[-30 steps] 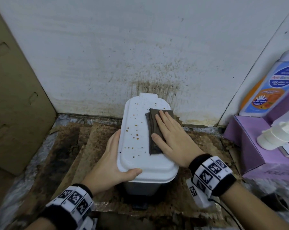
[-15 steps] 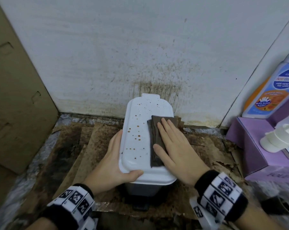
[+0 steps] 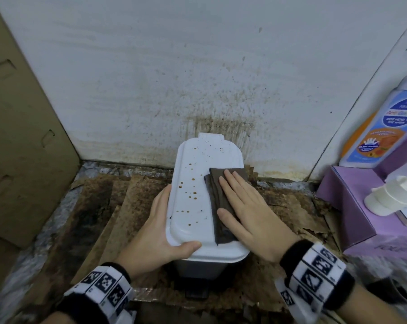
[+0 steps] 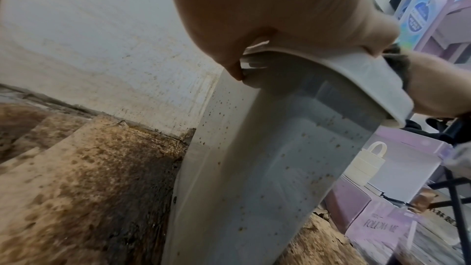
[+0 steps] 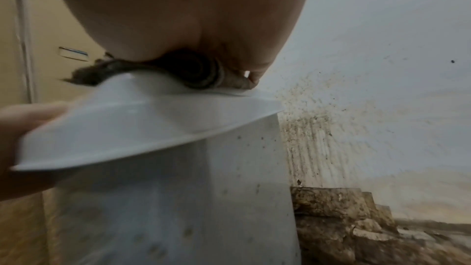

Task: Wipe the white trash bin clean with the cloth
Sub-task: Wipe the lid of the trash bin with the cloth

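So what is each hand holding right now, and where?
Left hand grips the trash bin lid at its near-left rim; right hand presses the cloth flat.

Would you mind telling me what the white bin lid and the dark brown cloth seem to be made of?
White bin lid: likely smooth, slightly glossy moulded plastic, with rounded rim and beaded brown droplets. Dark brown cloth: soft, matte folded fabric; the right wrist view shows rolled layers.

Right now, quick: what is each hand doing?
Left hand: grips the near left edge of the trash bin lid, thumb on top.
Right hand: open, flat, pressing the brown cloth onto the lid.
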{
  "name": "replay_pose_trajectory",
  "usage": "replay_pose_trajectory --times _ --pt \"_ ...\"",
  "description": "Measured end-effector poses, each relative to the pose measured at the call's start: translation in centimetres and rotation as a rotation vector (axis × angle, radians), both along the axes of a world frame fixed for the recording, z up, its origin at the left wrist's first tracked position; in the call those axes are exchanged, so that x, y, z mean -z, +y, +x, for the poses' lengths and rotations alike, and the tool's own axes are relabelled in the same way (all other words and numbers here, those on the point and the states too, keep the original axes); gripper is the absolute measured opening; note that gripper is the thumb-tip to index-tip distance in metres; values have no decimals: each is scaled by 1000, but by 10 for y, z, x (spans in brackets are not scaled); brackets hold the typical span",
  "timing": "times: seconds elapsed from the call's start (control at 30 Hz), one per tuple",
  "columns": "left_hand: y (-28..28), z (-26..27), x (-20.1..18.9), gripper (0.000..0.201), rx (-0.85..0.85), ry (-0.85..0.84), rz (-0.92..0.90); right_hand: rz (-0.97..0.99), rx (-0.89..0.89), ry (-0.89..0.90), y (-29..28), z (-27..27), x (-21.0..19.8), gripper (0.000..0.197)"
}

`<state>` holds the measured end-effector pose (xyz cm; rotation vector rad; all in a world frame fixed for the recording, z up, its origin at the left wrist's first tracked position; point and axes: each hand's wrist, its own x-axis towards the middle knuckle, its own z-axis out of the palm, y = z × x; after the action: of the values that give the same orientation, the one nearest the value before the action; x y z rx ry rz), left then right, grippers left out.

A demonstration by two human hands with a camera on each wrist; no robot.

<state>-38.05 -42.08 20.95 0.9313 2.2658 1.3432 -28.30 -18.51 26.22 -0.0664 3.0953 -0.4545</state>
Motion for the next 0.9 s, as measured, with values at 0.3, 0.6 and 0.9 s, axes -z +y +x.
replay_pose_trajectory --times 0.3,0.6,0.9 --pt "-1 0 -7 129 21 -35 11 85 -12 -74 46 -85 -10 70" --pt "-2 0 -8 127 18 -38 25 197 -23 -129 70 -144 -20 71" --pt "-2 2 -8 123 45 -12 36 158 -1 -90 65 -136 -18 68"
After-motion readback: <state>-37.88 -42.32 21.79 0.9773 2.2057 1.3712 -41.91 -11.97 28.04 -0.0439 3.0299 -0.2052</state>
